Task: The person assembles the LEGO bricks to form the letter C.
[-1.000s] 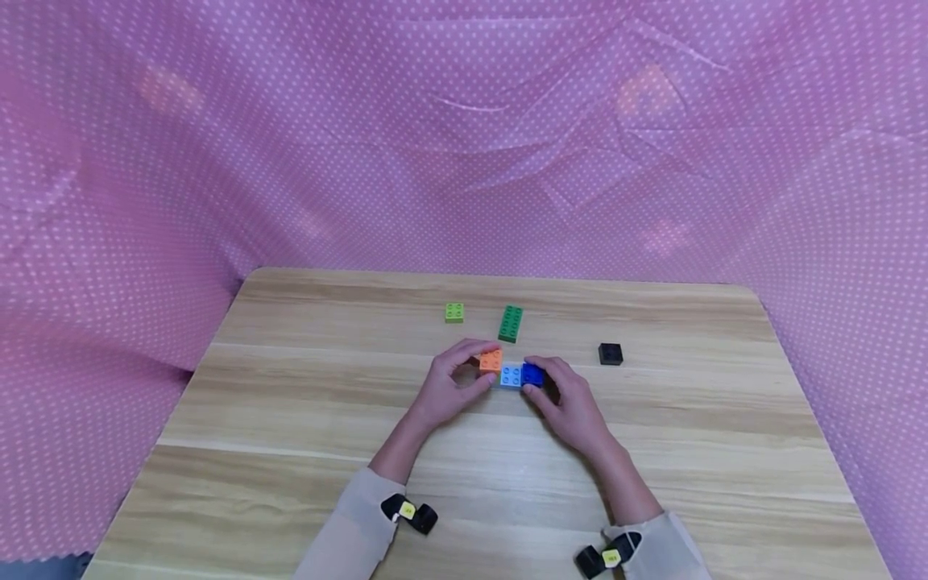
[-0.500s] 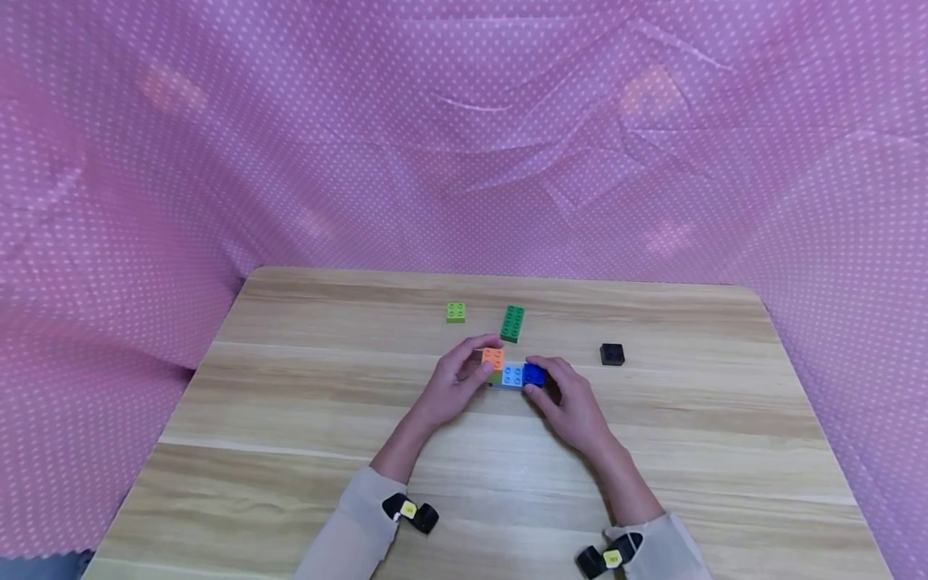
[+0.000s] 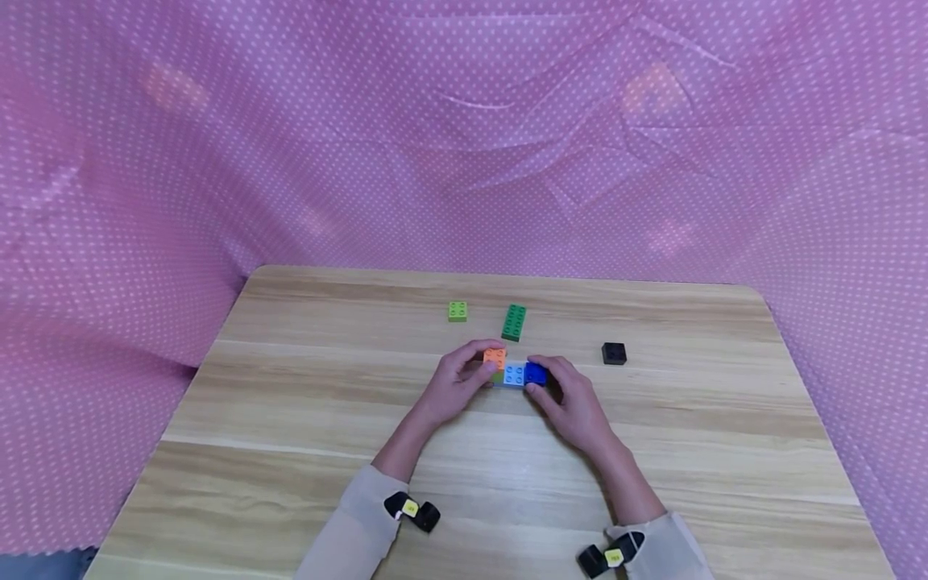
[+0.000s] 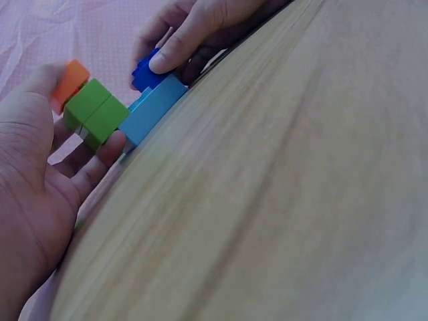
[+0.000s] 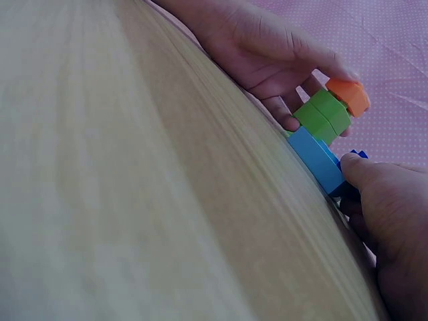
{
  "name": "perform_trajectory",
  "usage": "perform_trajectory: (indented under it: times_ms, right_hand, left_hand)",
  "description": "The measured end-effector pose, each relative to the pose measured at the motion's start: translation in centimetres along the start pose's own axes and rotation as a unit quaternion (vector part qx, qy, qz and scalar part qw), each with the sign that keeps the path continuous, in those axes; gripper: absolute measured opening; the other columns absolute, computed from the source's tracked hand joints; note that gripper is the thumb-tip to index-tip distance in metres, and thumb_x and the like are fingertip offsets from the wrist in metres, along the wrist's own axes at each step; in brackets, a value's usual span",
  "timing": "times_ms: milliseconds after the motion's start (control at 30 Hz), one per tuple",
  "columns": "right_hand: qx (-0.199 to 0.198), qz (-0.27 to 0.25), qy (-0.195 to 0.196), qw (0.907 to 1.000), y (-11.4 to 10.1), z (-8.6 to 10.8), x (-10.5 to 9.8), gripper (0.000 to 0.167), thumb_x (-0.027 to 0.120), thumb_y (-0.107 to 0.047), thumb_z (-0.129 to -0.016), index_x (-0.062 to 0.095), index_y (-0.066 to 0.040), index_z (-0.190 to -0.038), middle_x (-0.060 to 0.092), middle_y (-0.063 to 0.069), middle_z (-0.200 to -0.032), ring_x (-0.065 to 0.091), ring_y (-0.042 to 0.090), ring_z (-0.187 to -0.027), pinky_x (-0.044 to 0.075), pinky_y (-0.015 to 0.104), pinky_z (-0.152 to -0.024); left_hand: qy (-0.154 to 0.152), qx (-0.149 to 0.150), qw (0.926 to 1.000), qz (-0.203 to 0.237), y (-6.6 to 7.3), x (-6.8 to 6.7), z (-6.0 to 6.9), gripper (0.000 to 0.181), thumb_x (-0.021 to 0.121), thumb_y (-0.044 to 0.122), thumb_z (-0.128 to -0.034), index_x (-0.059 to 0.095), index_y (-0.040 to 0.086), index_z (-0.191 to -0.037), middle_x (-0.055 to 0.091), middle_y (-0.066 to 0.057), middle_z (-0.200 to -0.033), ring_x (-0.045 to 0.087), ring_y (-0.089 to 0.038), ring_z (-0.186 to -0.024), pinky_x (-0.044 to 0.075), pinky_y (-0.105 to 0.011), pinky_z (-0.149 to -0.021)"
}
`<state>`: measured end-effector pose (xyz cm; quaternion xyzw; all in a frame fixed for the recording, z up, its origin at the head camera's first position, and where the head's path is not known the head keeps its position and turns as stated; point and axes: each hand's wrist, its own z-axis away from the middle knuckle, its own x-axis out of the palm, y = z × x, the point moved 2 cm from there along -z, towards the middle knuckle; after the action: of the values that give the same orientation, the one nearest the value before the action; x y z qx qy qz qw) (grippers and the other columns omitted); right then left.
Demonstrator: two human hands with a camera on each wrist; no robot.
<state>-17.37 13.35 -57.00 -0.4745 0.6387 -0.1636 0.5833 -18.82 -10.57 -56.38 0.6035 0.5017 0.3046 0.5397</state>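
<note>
- Toy-brick assembly rests near the middle of a wood-grain table, before a pink dotted cloth.
- A person's left hand, fingers curved and thumb drawn in, pinches the orange brick.
- Lime-green brick, four studs up, lies farther back, apart from the assembly.
- The orange brick sits atop two stacked green bricks at the assembly's left end; whether it is fully seated is hard to tell.
- Light-blue brick forms the base, four studs showing between the stack and the piece at right.
- Dark-green brick, longer, lies just behind.
- Dark-blue brick sits on the base's right end, gripped between the thumb and curled fingers of the right hand.
- Black brick lies alone, farthest right.
</note>
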Motion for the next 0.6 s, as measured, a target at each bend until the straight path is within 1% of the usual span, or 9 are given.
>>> perform_trajectory:
  times_ms: [133,200,433,600]
  right_hand:
    - [0.001,0.0,0.0,1.0,-0.01,0.04,0.0,0.044,0.071,-0.023,-0.103,0.061,-0.016,-0.145,0.066,0.004,-0.137,0.063,0.023,-0.127,0.051,0.049,-0.11]
    - [0.003,0.0,0.0,1.0,0.03,0.06,0.0,0.044,0.071,-0.023,-0.103,0.061,-0.016,-0.145,0.066,0.004,-0.137,0.063,0.023,-0.127,0.051,0.048,-0.11]
    - [0.005,0.001,-0.001,1.0,-0.06,-0.07,0.01,0.044,0.071,-0.024,-0.104,0.061,-0.016,-0.145,0.066,0.004,-0.136,0.063,0.023,-0.127,0.052,0.049,-0.109]
    - [0.009,-0.001,-0.003,1.0,-0.08,-0.22,0.04,0.044,0.07,-0.025,-0.104,0.061,-0.016,-0.146,0.066,0.004,-0.137,0.063,0.023,-0.127,0.051,0.049,-0.11]
  left_hand:
    - [0.005,-0.007,1.0,0.004,0.22,0.09,-0.02,0.034,0.062,0.019,-0.1085,0.065,0.013,-0.141,0.067,-0.006,-0.132,0.067,-0.023,-0.112,0.064,-0.04,-0.085]
    - [0.006,-0.011,0.9999,0.006,0.31,0.1,-0.06,0.034,0.063,0.019,-0.1082,0.065,0.011,-0.141,0.067,-0.006,-0.13,0.066,-0.022,-0.112,0.064,-0.04,-0.085]
    - [0.009,-0.036,0.9992,0.013,0.72,0.0,-0.17,0.031,0.064,0.022,-0.1077,0.067,0.014,-0.137,0.068,-0.005,-0.129,0.066,-0.022,-0.115,0.064,-0.037,-0.088]
    - [0.013,-0.043,0.9988,0.017,0.86,-0.12,-0.28,0.029,0.066,0.021,-0.1067,0.068,0.011,-0.134,0.068,-0.008,-0.128,0.068,-0.023,-0.114,0.064,-0.036,-0.088]
